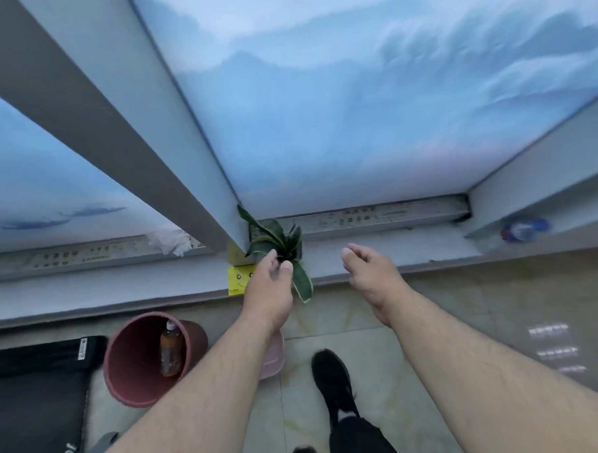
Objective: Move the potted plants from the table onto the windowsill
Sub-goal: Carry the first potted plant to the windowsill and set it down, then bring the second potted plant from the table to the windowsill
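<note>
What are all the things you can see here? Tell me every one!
plant: 1, green, on the sill by the window post
sill: 1, grey, under the window
sticker: 1, yellow, on the sill beside the plant
bin: 1, dark red, on the floor, left
bottle: 1, brown, inside the bin
blue bottle: 1, lying on the sill, far right
white wad: 1, in the window track, left
shoes: 2, black, on the floor
left hand: at the plant, grip unclear
right hand: open, empty, above the sill
</note>
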### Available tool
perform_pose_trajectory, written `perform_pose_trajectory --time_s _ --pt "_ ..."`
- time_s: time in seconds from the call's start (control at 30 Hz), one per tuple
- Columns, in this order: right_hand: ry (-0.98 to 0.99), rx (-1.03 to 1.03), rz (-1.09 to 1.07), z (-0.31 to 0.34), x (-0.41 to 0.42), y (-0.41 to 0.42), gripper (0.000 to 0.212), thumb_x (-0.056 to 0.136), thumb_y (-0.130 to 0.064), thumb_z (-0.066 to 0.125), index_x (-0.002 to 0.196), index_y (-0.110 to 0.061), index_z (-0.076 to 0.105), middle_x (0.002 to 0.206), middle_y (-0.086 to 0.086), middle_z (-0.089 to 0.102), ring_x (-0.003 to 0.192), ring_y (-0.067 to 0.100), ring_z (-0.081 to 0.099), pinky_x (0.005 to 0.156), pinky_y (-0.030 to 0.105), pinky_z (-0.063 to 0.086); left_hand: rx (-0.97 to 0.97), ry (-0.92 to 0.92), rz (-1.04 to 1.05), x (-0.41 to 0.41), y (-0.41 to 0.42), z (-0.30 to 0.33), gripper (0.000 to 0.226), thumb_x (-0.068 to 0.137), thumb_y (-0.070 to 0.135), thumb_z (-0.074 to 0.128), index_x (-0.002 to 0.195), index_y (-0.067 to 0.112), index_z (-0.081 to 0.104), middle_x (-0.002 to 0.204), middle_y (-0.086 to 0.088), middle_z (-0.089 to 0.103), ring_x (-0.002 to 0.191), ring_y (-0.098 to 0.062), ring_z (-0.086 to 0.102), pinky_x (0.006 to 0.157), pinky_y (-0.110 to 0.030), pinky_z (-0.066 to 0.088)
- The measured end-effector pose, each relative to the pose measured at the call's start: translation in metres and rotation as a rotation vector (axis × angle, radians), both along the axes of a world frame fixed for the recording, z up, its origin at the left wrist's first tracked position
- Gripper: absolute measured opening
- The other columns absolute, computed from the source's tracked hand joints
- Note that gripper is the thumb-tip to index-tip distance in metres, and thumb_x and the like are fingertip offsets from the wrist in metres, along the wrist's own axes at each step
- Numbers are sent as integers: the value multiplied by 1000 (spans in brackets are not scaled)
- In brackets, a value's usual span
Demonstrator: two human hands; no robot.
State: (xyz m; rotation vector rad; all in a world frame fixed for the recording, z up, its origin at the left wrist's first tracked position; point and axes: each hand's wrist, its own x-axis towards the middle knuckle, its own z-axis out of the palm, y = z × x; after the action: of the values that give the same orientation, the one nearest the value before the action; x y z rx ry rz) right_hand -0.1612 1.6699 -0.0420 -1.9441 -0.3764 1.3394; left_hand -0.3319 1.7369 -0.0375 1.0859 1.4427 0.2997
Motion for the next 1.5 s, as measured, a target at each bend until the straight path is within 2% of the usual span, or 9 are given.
perform_pose_trajectory --time_s 0.17,0.3,0.53,0.77,0.9,0.97,1.03,1.2,1.5 --pt "-42 61 -165 146 -8 -93 57 91 -53 58 137 -22 60 135 -2 64 128 17 58 115 47 44 78 -58 -161 2 -67 143 61 99 40 50 155 25 30 158 3 39 140 -14 43 115 -44 39" --pt "-45 164 -304 224 -12 -170 30 95 -48 58 118 -29 65 126 -3 67 127 18 59 116 46 44 122 -98 -330 12 -125 215 65 96 49 51 155 32 27 159 8 36 140 -14 43 114 -45 39" --pt "-150 232 -706 305 4 -344 84 82 -59 60 151 -12 46 150 4 57 136 13 54 120 43 39 163 -163 -670 73 -247 294 64 98 45 52 155 28 30 157 7 38 137 -15 47 114 -42 39" --pt "-268 257 -1104 332 0 -538 106 63 -74 60 150 -14 49 149 2 58 137 11 54 120 43 39 151 -260 -992 136 -418 325 63 94 47 57 151 30 37 150 7 48 129 -14 53 109 -44 45" --pt "-338 229 -1256 340 -23 -649 85 66 -73 59 124 -12 66 112 -9 69 122 18 65 114 52 45 154 -297 -1163 147 -529 338 62 93 47 58 150 28 39 150 4 49 129 -15 54 109 -44 46" --pt "-382 213 -1320 345 -37 -702 80 71 -69 58 114 -2 59 103 8 72 115 26 68 110 61 44 151 -323 -1243 148 -583 343 63 93 49 57 149 29 39 149 3 49 128 -17 55 108 -44 46" --pt "-397 225 -1437 352 -58 -780 79 76 -66 59 119 0 56 125 21 68 125 35 63 111 61 43 172 -339 -1347 143 -663 352 62 93 50 56 149 29 38 149 3 49 127 -18 56 109 -44 46" --pt "-392 254 -1612 370 -106 -925 99 69 -70 61 149 -13 48 150 -1 57 136 16 55 118 45 41 179 -396 -1484 120 -817 369 62 94 49 55 149 28 38 149 1 50 127 -18 55 108 -45 46" --pt "-489 251 -1804 379 -177 -1109 97 71 -73 59 151 -20 46 152 -7 54 137 13 54 118 46 41 184 -507 -1682 89 -1020 389 58 96 45 54 149 24 40 146 2 52 128 -17 54 108 -44 47"
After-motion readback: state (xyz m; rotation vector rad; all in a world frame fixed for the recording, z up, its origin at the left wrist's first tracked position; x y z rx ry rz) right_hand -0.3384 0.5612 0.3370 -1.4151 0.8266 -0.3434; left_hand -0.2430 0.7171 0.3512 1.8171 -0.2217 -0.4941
